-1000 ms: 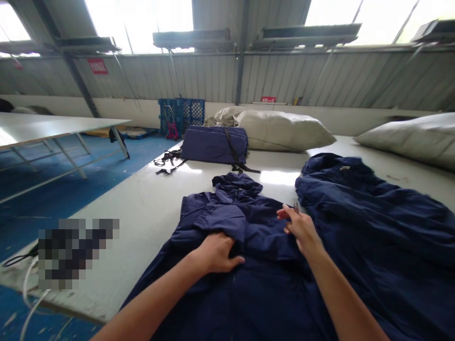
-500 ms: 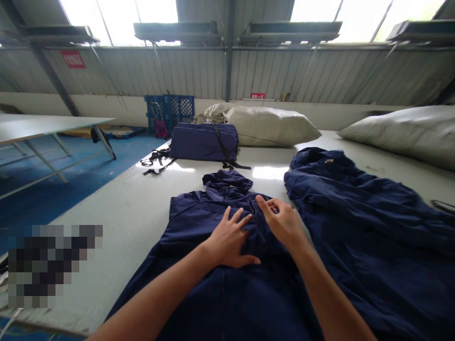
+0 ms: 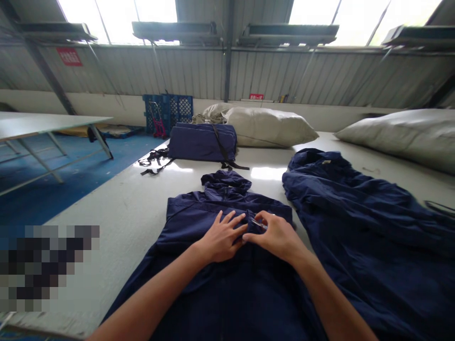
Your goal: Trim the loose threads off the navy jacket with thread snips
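A navy hooded jacket (image 3: pixel 199 222) lies flat on the white table (image 3: pixel 135 208) in front of me, hood pointing away. My left hand (image 3: pixel 220 237) rests on the jacket's chest with fingers spread. My right hand (image 3: pixel 277 234) is beside it, its fingers closed in a pinch on a small shiny thing at the jacket's front, which I cannot make out. The two hands almost touch.
A pile of navy garments (image 3: pixel 355 208) lies to the right. A folded, strapped navy bundle (image 3: pixel 202 141) and stuffed beige sacks (image 3: pixel 270 127) sit farther back. Another sack (image 3: pixel 401 135) is at far right. A second table (image 3: pixel 42 124) stands left over blue floor.
My left hand let go of a bunched fold and flattened on the chest. My right hand moved left to the jacket's centre and closed in a pinch.
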Action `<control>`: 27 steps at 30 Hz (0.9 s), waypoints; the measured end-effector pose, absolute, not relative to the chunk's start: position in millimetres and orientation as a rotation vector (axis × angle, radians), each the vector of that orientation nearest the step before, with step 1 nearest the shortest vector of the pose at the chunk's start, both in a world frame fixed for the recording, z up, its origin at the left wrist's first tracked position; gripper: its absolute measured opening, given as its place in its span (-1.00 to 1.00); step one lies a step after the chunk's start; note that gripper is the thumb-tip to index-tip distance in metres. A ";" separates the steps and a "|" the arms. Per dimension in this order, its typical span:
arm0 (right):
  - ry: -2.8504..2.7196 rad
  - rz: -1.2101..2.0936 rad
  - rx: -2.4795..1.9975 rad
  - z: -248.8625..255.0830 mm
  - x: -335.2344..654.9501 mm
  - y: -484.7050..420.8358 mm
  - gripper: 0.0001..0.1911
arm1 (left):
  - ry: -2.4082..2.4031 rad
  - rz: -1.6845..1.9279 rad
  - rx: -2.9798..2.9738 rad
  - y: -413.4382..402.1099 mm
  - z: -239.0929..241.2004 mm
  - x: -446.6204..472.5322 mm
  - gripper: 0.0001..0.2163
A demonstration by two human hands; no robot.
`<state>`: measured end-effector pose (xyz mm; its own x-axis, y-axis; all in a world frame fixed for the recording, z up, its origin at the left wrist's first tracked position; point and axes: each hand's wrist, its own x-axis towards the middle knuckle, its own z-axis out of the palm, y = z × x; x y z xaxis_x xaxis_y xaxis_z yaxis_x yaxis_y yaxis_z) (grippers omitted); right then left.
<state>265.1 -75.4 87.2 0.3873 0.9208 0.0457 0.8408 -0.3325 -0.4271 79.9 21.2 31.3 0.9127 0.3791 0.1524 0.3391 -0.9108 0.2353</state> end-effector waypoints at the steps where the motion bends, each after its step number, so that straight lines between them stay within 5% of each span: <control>1: -1.535 0.267 -2.298 87.6 262.4 -75.9 -0.61 | 0.526 0.298 2.871 18.7 31.9 83.8 -0.53; 4: -1.471 0.171 -2.430 91.4 270.3 -79.2 -0.65 | 0.508 0.334 2.858 17.2 34.5 86.4 -0.41; 11: -1.164 -0.093 -2.572 99.8 318.4 -96.3 -0.63 | 0.655 0.436 2.758 33.1 28.7 56.6 -0.61; 16: -1.361 0.142 -2.288 82.5 302.8 -90.1 -0.84 | 0.649 0.582 2.557 28.8 24.8 50.1 -0.70; 27: -1.680 0.477 -1.721 51.5 218.6 -76.2 -0.75 | 0.739 0.682 1.720 17.6 32.0 58.5 -0.56</control>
<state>218.6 -76.2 51.5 0.1015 0.9757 0.1943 0.7278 0.0603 -0.6831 58.5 17.6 32.0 0.6409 0.7637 0.0775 0.1392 -0.2149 0.9667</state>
